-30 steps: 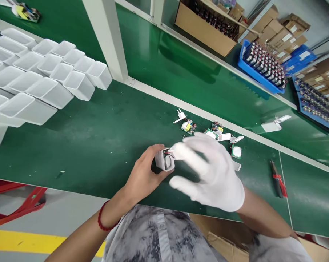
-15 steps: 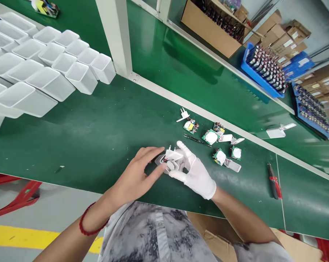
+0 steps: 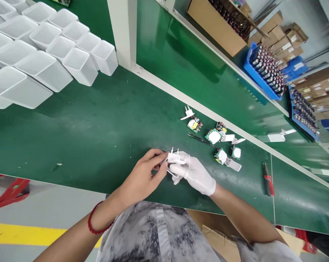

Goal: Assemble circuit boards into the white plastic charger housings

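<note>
Over the green workbench, a white two-pin plug piece point(image 3: 174, 158) is held between my two hands, its pins pointing away from me. My bare left hand point(image 3: 144, 178) pinches its left side with thumb and fingertips. From the right, my right hand point(image 3: 198, 176), in a white glove, is closed around the same piece. A pale shell edge shows below the plug; the fingers hide most of it. Beyond the hands lie black tweezers point(image 3: 200, 139), another white plug piece point(image 3: 189, 112) and a circuit board with yellow and white parts point(image 3: 195, 124).
Several white bins point(image 3: 44, 69) stand at the left. More circuit boards point(image 3: 214, 136) and white covers point(image 3: 233, 165) lie to the right, then red-handled pliers point(image 3: 268, 182). A metal post point(image 3: 123, 36) rises from the bench. Blue trays point(image 3: 262, 72) of parts sit behind the green panel.
My hands have closed in on the plug piece, the gloved fingers folding round it and the left fingertips now pinching it. The plug piece has turned. The camera view has shifted slightly.
</note>
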